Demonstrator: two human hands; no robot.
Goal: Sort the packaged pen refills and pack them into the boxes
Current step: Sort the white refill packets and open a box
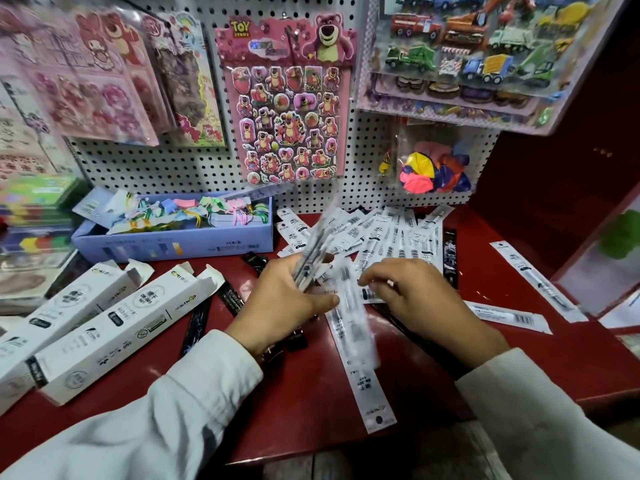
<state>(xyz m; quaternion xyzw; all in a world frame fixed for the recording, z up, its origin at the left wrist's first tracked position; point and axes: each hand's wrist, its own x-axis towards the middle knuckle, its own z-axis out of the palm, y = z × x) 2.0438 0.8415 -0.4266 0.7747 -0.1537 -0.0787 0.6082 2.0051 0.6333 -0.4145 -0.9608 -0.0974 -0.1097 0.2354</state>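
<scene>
Both forearms, in pale long sleeves, reach forward over the glossy red worktop (pixel 346 393). The left hand (pixel 284 299) is palm down with fingers curled around a blurred bundle of white packaged pen refills (pixel 317 244), which tilts up and away from the wrist. The right hand (pixel 412 292) is also palm down; its fingertips pinch the upper end of a single long white refill packet (pixel 360 344), whose lower end lies toward the near edge of the worktop.

Behind the hands, a loose pile of white barcoded refill packets (pixel 381 233) covers the worktop near the white pegboard wall (pixel 194 164). Several black refill packets (pixel 197 323) lie scattered between the hands and the boxes.

Two long white cardboard boxes (pixel 114 327), end flaps open, lie side by side at left. Their printing is too small to read. A lavender open-top box (pixel 180 244) holds colourful small items.

On the pegboard hangs a pink bear sticker sheet (pixel 287 116) marked "TOY STORY".
</scene>
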